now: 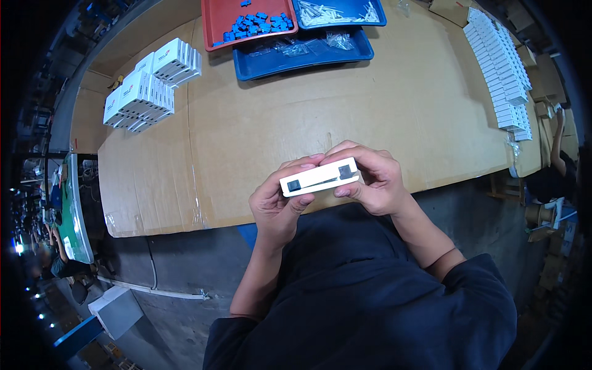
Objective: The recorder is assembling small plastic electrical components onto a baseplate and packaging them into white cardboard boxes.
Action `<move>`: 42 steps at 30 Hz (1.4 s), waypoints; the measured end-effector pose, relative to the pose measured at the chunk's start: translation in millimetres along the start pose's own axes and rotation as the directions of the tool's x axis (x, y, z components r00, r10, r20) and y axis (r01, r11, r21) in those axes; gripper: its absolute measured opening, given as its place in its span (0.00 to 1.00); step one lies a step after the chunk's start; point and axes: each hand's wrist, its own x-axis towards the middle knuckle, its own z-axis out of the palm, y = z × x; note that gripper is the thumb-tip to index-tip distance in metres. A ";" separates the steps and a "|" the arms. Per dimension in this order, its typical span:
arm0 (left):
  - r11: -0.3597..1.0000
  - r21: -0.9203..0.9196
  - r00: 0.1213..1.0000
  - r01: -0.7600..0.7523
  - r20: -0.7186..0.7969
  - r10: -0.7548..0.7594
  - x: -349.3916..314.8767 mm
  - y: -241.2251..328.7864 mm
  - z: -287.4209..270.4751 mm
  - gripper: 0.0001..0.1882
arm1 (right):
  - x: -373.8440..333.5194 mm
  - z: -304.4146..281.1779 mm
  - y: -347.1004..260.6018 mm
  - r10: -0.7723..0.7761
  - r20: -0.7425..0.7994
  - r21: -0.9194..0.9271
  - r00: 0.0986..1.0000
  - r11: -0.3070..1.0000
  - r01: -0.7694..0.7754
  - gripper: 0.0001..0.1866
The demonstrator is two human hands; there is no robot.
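Cardboard-covered table (394, 111) | left hand (277, 200), right hand (373, 179) gripping white box (319, 177)

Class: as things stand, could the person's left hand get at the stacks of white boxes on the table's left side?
Probably not yet: the left hand is busy holding the white box, though bare table lies between it and the stacks.

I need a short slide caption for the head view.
Both hands hold a small white box above a cardboard-covered table.
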 end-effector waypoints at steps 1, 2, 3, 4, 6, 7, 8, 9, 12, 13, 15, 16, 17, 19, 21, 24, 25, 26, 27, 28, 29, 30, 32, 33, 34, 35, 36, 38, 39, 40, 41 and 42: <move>1.000 0.000 1.000 -0.001 0.001 0.001 -0.4 -1.1 -1.1 0.20 | -0.1 -0.2 0.1 0.000 0.002 -0.008 1.000 1.000 0.000 0.20; 1.000 0.000 1.000 -0.001 0.002 0.001 -0.5 -1.6 -1.7 0.20 | -0.2 -0.3 0.1 0.001 0.004 -0.015 1.000 1.000 -0.001 0.20; 1.000 0.001 1.000 -0.002 0.000 0.002 0.0 -1.5 -1.5 0.20 | -0.6 -0.2 -0.1 0.000 0.006 -0.014 1.000 1.000 0.000 0.20; 1.000 0.011 1.000 0.004 0.004 -0.004 0.5 -0.8 -1.4 0.19 | -1.0 0.9 -0.7 0.022 -0.011 -0.007 1.000 1.000 -0.022 0.20; 1.000 0.025 1.000 0.009 0.004 -0.009 1.3 -0.2 -1.7 0.19 | -1.4 1.6 -0.7 0.042 -0.024 0.004 0.999 0.999 -0.042 0.20; 1.000 0.015 1.000 0.013 0.018 -0.013 1.7 -0.5 -1.8 0.19 | -1.7 0.9 -0.4 0.041 -0.024 0.000 0.999 0.999 -0.041 0.20; 1.000 0.004 0.999 0.017 0.032 -0.017 1.8 -0.5 -1.8 0.20 | -1.9 0.5 -0.1 0.040 -0.025 -0.004 0.999 0.999 -0.040 0.20; 1.000 0.007 0.999 0.015 0.029 -0.015 1.2 -0.2 -1.4 0.20 | -2.3 0.6 0.8 0.038 -0.022 -0.002 0.999 0.999 -0.038 0.20; 0.999 -0.026 0.999 0.027 0.028 -0.027 -0.1 -1.5 -0.4 0.21 | -3.7 -1.0 2.1 0.037 -0.025 -0.024 0.999 0.999 -0.038 0.19; 1.000 -0.015 0.999 0.025 0.033 -0.024 -0.6 -1.6 -1.3 0.22 | -3.0 -1.0 1.9 0.040 -0.018 0.005 0.999 0.999 -0.040 0.18; 1.000 -0.005 0.999 0.019 0.038 -0.019 -1.0 1.2 0.6 0.23 | -3.1 0.2 1.1 0.040 -0.009 0.034 0.999 0.999 -0.040 0.18; 0.998 -0.041 0.999 0.045 -0.001 -0.045 1.2 5.2 5.9 0.23 | -4.8 1.4 2.2 0.081 -0.041 0.099 0.996 0.992 -0.076 0.18; 0.994 -0.079 0.997 0.070 -0.040 -0.073 2.7 7.0 8.6 0.23 | -5.5 2.0 3.3 0.123 -0.071 0.165 0.990 0.980 -0.110 0.18; 0.997 -0.049 0.997 0.063 -0.038 -0.065 -0.3 1.7 0.9 0.22 | -3.8 2.2 2.8 0.137 -0.060 0.174 0.989 0.977 -0.125 0.19; 0.998 -0.018 0.998 0.056 -0.037 -0.056 -4.5 -0.2 -4.3 0.22 | -3.6 3.2 0.4 0.150 -0.048 0.183 0.988 0.973 -0.139 0.20; 1.000 0.008 1.000 0.000 -0.016 0.000 -6.2 0.3 -5.2 0.20 | -3.1 5.7 -3.3 0.138 -0.039 0.141 0.990 0.981 -0.131 0.22; 1.000 0.000 1.000 0.000 -0.024 0.000 -6.6 0.9 -3.4 0.20 | -3.1 9.1 -6.9 0.168 -0.084 0.178 0.982 0.972 -0.151 0.23; 1.000 -0.009 0.999 0.001 -0.032 -0.001 -6.8 1.2 -2.5 0.19 | -3.0 10.9 -8.7 0.199 -0.128 0.214 0.972 0.962 -0.168 0.24; 1.000 -0.009 0.999 0.000 -0.032 -0.001 -7.0 0.7 -2.8 0.19 | -3.5 10.3 -6.8 0.199 -0.127 0.214 0.972 0.962 -0.169 0.24; 1.000 -0.004 0.999 -0.007 -0.033 0.007 -7.4 -0.2 -3.0 0.19 | -5.1 8.8 -3.1 0.158 -0.110 0.188 0.981 0.973 -0.136 0.24; 1.000 0.002 0.999 -0.014 -0.034 0.014 -7.6 -0.7 -2.9 0.19 | -6.3 8.0 -0.4 0.118 -0.092 0.163 0.989 0.981 -0.102 0.24; 1.000 0.001 0.999 -0.014 -0.034 0.014 -7.9 -0.6 -2.2 0.19 | -6.7 8.6 0.5 0.118 -0.092 0.162 0.989 0.981 -0.102 0.24; 1.000 0.006 0.999 -0.017 -0.037 0.017 -8.0 -0.4 -0.1 0.18 | -6.7 10.5 2.6 0.043 -0.110 0.190 0.993 0.982 -0.021 0.22; 1.000 0.005 0.999 -0.016 -0.037 0.016 -7.6 1.2 1.9 0.18 | -7.3 10.7 4.6 0.043 -0.110 0.190 0.993 0.982 -0.022 0.22; 1.000 0.006 0.999 -0.010 -0.036 0.010 -6.7 3.6 4.7 0.18 | -7.8 10.5 6.9 0.008 -0.115 0.192 0.993 0.981 0.015 0.21; 1.000 0.007 0.999 -0.003 -0.035 0.003 -6.1 4.8 6.1 0.18 | -8.2 10.3 7.8 -0.028 -0.119 0.194 0.992 0.980 0.051 0.20; 1.000 0.005 0.999 -0.003 -0.034 0.003 -6.2 4.2 5.9 0.18 | -8.1 10.2 7.1 -0.028 -0.120 0.193 0.992 0.980 0.051 0.20; 0.999 0.013 0.999 -0.030 -0.016 0.030 -6.4 2.2 3.6 0.18 | -7.0 10.6 5.6 -0.045 -0.109 0.169 0.993 0.984 0.064 0.19; 0.999 0.014 0.999 -0.031 -0.016 0.031 -6.8 1.1 1.7 0.18 | -7.3 12.0 5.8 -0.046 -0.109 0.170 0.993 0.983 0.064 0.19; 0.999 0.022 0.999 -0.036 -0.015 0.036 -6.6 -0.1 0.1 0.18 | -8.3 13.7 6.1 -0.012 -0.120 0.189 0.993 0.981 0.035 0.19; 0.999 0.030 0.999 -0.040 -0.013 0.041 -6.4 -0.5 -0.5 0.18 | -8.9 14.6 6.3 0.023 -0.131 0.208 0.991 0.978 0.005 0.19; 0.999 0.030 0.999 -0.040 -0.013 0.041 -6.3 0.1 0.3 0.18 | -8.6 13.5 5.4 0.023 -0.130 0.209 0.991 0.978 0.005 0.19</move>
